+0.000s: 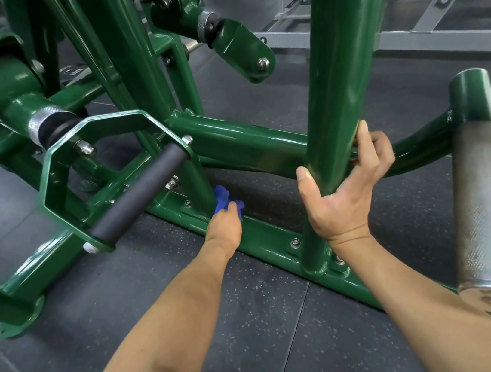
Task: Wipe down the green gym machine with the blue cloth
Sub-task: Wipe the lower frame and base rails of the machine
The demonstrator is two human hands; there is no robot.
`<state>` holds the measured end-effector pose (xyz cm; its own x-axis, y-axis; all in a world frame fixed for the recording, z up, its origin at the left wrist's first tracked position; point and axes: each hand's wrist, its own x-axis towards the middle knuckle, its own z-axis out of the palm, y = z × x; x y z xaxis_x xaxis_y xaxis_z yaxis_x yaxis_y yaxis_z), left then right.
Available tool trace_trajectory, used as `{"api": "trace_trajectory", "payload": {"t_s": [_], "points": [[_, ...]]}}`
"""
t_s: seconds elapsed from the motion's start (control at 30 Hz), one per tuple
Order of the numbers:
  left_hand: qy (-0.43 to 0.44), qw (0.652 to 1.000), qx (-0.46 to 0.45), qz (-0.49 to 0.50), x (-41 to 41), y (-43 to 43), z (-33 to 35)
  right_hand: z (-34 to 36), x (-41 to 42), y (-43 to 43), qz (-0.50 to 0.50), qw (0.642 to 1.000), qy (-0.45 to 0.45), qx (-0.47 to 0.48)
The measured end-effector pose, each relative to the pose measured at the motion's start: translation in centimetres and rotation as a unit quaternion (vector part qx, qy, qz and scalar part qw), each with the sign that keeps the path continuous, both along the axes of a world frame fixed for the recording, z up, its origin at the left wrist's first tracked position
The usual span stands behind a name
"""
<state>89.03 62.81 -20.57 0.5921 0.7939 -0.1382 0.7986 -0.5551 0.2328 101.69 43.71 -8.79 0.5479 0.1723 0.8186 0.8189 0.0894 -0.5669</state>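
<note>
Both hands busy: my left hand (223, 226) grips the bunched blue cloth (223, 200), just ahead of its knuckles, against the base rail (265, 238) of the green gym machine (247, 141) to scrub; my right hand (342, 191) curls round the upright post (339, 78), probably bracing.

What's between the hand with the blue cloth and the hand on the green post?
Head view: only dark rubber floor and the green base rail between left hand and right hand.
</note>
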Motion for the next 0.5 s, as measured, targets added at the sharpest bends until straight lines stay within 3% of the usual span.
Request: {"api": "trace_trajectory", "payload": {"t_s": [0.33, 0.5], "points": [[-0.093, 0.988, -0.066, 0.108, -2.3, -0.9, 0.1, 0.3, -0.3, -0.2, -0.011, 1.0, 0.013, -0.02], [-0.229, 0.928, -0.149, 0.252, -3.1, 0.2, -0.2, 0.1, -0.3, -0.1, -0.006, 1.0, 0.015, -0.012]]}}
